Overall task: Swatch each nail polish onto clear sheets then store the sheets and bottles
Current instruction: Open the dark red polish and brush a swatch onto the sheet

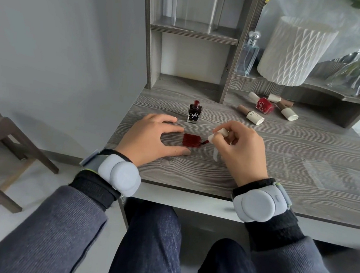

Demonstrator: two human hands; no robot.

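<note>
The left hand (151,137) lies near the front-left corner of the desk surface (191,179), fingers spread and fairly straight, index finger and thumb pressing down flat on either side of the work area, apparently to pin the clear sheet (195,152), whose outline is hard to make out. Behind that hand, the open dark bottle (194,112) stands upright with no cap. Between the two hands, a dark red swatch (191,140) is filled in as a near-complete square. The brush (217,135) touches the swatch's right edge; the right hand (241,149) pinches its cream cap between thumb and fingertips. Toward the rear right, a red bottle (263,105) and three brown bottles (251,115) lie on their sides, capped. Near the right edge lie spare clear sheets (320,175), showing no colour. Assessment: the first swatch is nearly finished; four polishes remain to be swatched, and all storage remains to be done.
</note>
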